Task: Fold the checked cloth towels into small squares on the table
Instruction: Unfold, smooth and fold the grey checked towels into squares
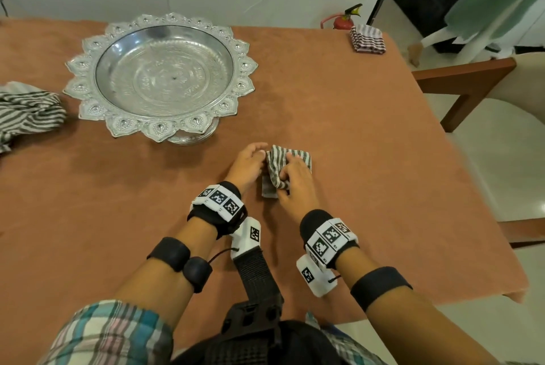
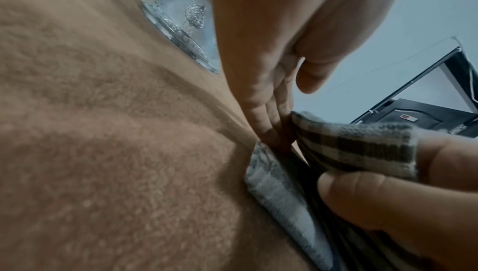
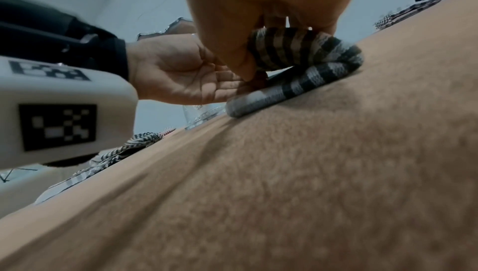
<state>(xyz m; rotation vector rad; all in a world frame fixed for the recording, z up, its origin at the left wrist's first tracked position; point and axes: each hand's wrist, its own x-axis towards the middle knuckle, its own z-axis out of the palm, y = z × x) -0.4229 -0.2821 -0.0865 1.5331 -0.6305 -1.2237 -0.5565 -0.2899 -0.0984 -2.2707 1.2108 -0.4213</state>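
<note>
A small grey-and-white checked towel [image 1: 290, 158], partly folded, lies on the orange-brown tablecloth [image 1: 368, 128] in front of me. My left hand [image 1: 250, 161] has straight fingers [image 2: 266, 116] slid in under the towel's [image 2: 349, 148] raised flap, at the fold line. My right hand [image 1: 295, 183] pinches that raised flap [image 3: 297, 50] between thumb [image 2: 367, 199] and fingers and holds it above the lower layer [image 3: 292, 87]. In the right wrist view the left palm [image 3: 181, 75] faces the camera, open.
An ornate silver pedestal tray [image 1: 244, 66] stands empty at the back left. A loose heap of checked towels [image 1: 26, 113] lies at the left edge. A folded stack [image 1: 368, 39] sits on the far right corner. A wooden chair [image 1: 466, 81] stands beyond the right edge.
</note>
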